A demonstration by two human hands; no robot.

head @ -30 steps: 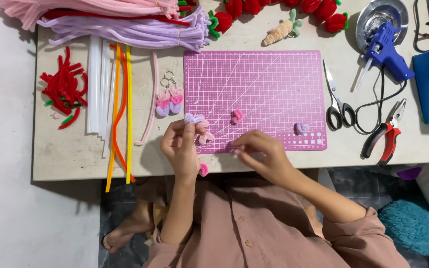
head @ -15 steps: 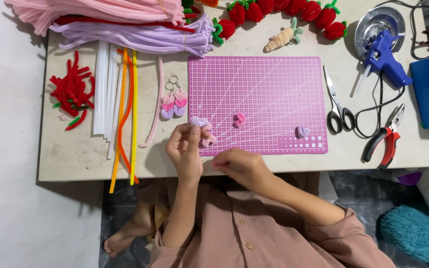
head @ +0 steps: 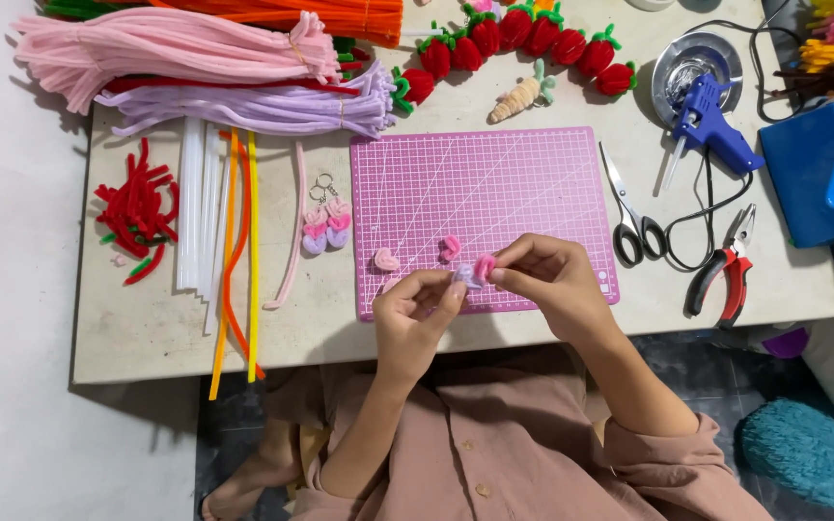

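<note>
Over the near edge of a pink cutting mat, my left hand pinches a small pale lilac pipe-cleaner piece. My right hand pinches a small hot-pink curled piece and presses it against the lilac one. Two more little pink curls lie on the mat, a light one to the left and a darker one just beyond my fingers.
Scissors, red-handled pliers and a blue glue gun lie right of the mat, with a blue box beyond. Left are long pipe cleaners, red scraps, small keyring charms. Felt strawberries line the back.
Both hands have come together at the mat's near edge. My right hand now holds a hot-pink curl against the lilac piece. One pink curl no longer lies at the mat's right side.
</note>
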